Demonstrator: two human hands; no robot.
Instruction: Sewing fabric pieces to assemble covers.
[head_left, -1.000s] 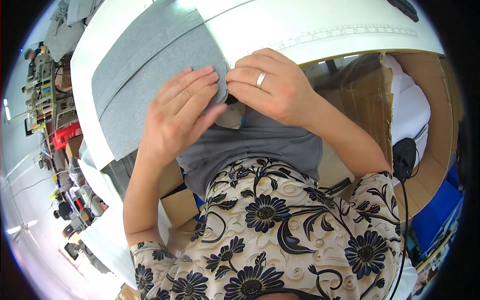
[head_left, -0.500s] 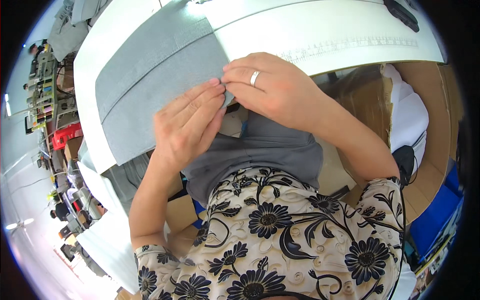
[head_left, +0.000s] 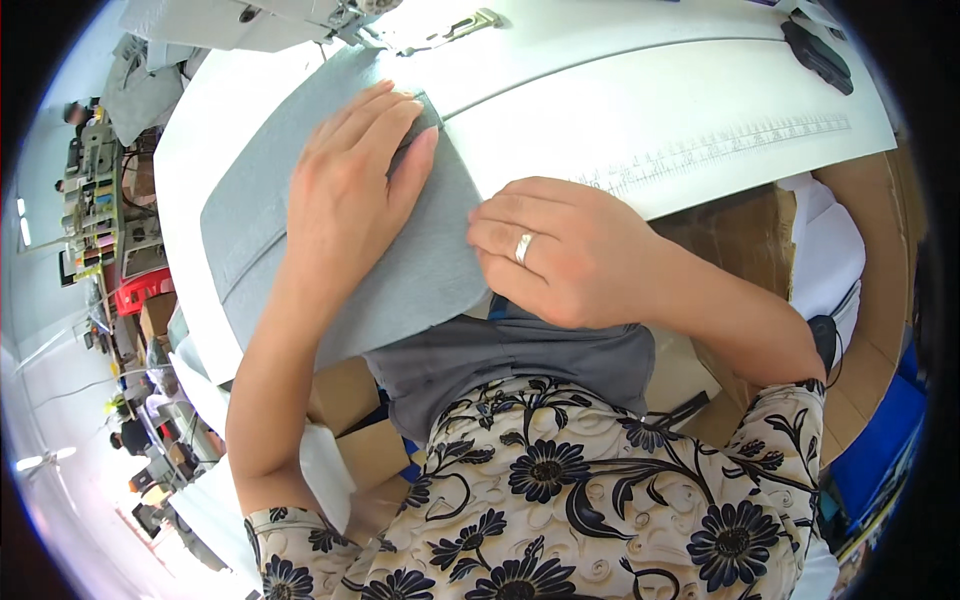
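Observation:
A grey fabric piece (head_left: 410, 270) with a seam or fold line across it lies on the white table, its near edge hanging over the front toward my lap. My left hand (head_left: 345, 180) rests on its upper part, fingers stretched out and thumb apart, close to the far right corner. At the cloth's right edge, the curled fingers of my right hand (head_left: 565, 250) pinch the fabric; a ring is on one finger. The fingertips of that hand are partly hidden.
Beyond the cloth stands a sewing machine (head_left: 250, 22) with its needle area near the fabric's far end. A printed ruler scale (head_left: 730, 150) runs along the white table (head_left: 600, 100). A black object (head_left: 818, 58) lies far right. Below the right side is an open cardboard box (head_left: 870, 260) with white material.
My left hand has left the near right edge and moved up onto the cloth, its fingers spreading. My right hand has shifted slightly right and nearer. More of the sewing machine shows.

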